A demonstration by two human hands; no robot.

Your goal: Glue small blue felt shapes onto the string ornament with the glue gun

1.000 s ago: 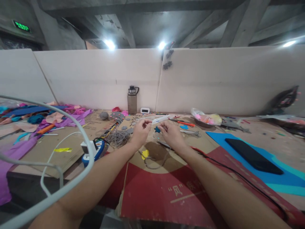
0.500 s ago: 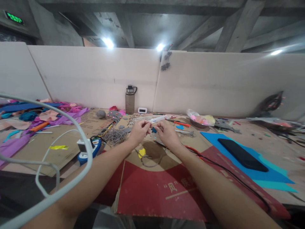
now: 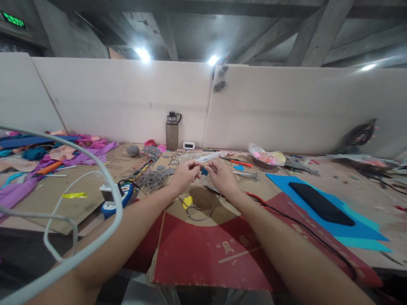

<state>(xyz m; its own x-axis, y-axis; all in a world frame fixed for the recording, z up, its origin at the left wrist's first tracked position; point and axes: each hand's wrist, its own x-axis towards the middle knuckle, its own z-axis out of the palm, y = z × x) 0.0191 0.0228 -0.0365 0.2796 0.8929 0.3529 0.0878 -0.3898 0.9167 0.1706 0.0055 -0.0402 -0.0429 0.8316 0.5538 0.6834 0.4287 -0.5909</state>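
Observation:
My left hand [image 3: 186, 177] and my right hand [image 3: 221, 176] are close together above the cardboard, fingertips pinched. A small dark-blue piece [image 3: 204, 171] shows between them, against the right fingertips; its outline is partly hidden. Whatever lies in the left pinch is too small to make out. Below the hands, a yellow cut-out piece [image 3: 187, 202] sits by a loop of thin grey cord [image 3: 200, 220]. One side of that cord runs up toward my right hand. A tangle of grey cord [image 3: 153, 181] lies left of my left hand.
Red-and-brown cardboard [image 3: 190, 254] covers the near table. At right, a black phone [image 3: 320, 203] rests on blue sheets [image 3: 280, 186]. A bottle [image 3: 172, 133] stands at the back. A white cable [image 3: 118, 203] arches across the left; orange-handled tool [image 3: 241, 163] and bowl [image 3: 265, 161] lie beyond.
The whole view has shifted slightly, with everything a little further left and up. Both hands keep their pinch, and the fingertips at the blue piece have moved only slightly.

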